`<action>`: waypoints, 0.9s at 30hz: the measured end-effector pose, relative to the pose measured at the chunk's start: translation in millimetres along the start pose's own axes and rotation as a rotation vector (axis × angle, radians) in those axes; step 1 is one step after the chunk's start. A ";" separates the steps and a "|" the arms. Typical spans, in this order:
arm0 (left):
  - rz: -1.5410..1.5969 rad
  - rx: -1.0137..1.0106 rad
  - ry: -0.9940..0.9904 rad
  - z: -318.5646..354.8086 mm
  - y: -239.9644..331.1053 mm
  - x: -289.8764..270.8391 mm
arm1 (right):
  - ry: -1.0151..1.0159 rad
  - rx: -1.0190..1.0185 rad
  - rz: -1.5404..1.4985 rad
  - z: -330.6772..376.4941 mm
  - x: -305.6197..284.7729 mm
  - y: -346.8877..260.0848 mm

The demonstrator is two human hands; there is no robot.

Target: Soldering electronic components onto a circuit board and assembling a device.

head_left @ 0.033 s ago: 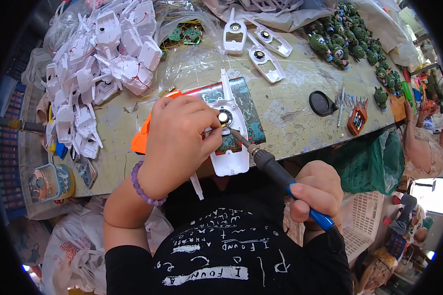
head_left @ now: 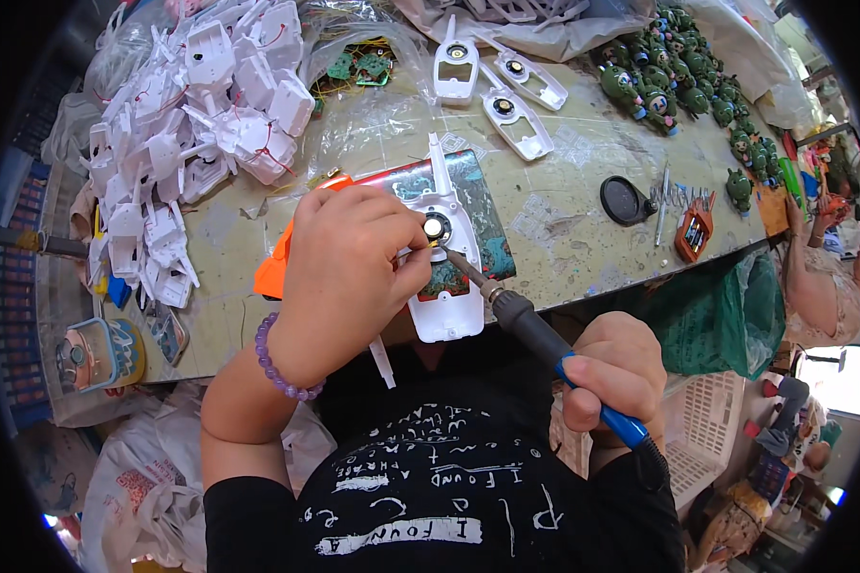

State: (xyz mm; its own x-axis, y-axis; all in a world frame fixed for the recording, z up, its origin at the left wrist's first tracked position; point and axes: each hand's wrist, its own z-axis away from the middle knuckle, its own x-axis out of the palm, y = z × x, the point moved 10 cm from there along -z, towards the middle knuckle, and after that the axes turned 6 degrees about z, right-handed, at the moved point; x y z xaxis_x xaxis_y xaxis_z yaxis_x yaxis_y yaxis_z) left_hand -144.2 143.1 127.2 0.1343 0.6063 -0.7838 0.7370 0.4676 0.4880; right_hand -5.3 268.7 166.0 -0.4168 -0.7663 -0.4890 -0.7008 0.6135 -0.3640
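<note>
A white walkie-talkie-shaped plastic casing half (head_left: 449, 320) lies open side up on a dark, paint-worn board (head_left: 495, 220). A small round speaker (head_left: 436, 228) sits inside it. My left hand (head_left: 358, 258) is closed over the casing's left side, thumb and fingertips pinched together beside the speaker; anything between them is hidden. Gripped in my right hand (head_left: 616, 372) is a soldering iron (head_left: 535, 329) with a blue handle. Its tip reaches the lower edge of the speaker, close to my left fingertips. Below my left wrist a narrow white plastic piece (head_left: 382, 363) sticks out.
White casings (head_left: 201, 143) are heaped at the left, near green circuit boards (head_left: 363, 67). Three casings with speakers (head_left: 516, 115) lie at the back. Green figurines (head_left: 659, 76) crowd the far right. Nearer are a black round lid (head_left: 626, 200) and an orange holder (head_left: 695, 229). Another person's arm (head_left: 812, 277) shows at right.
</note>
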 end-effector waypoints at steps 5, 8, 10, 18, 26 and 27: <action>-0.028 0.013 -0.009 -0.9 3.9 0.7 | 0.015 -0.028 -0.019 -3.0 -2.4 -2.7; -0.042 0.021 -0.009 -1.8 4.9 1.1 | 0.012 -0.008 0.002 -12.8 -2.7 -4.5; -0.037 0.017 -0.016 -2.3 4.9 1.6 | 0.007 0.143 0.062 -18.7 -1.7 2.9; -0.028 0.048 0.026 -2.8 8.6 -1.6 | -0.195 0.038 0.034 -36.0 6.9 -3.2; -0.036 0.045 0.005 -4.2 9.6 -2.1 | -0.031 -0.073 0.025 -12.4 -17.2 -8.7; -0.034 0.047 0.002 -4.3 10.0 -2.1 | -0.012 -0.060 0.036 -7.2 -21.3 -5.5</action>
State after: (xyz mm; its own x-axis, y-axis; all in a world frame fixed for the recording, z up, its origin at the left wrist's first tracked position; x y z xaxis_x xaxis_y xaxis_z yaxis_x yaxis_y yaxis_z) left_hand -139.9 149.2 135.4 0.1067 0.5919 -0.7989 0.7713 0.4578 0.4422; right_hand 3.3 280.3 184.1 -0.4354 -0.7416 -0.5104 -0.7192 0.6275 -0.2983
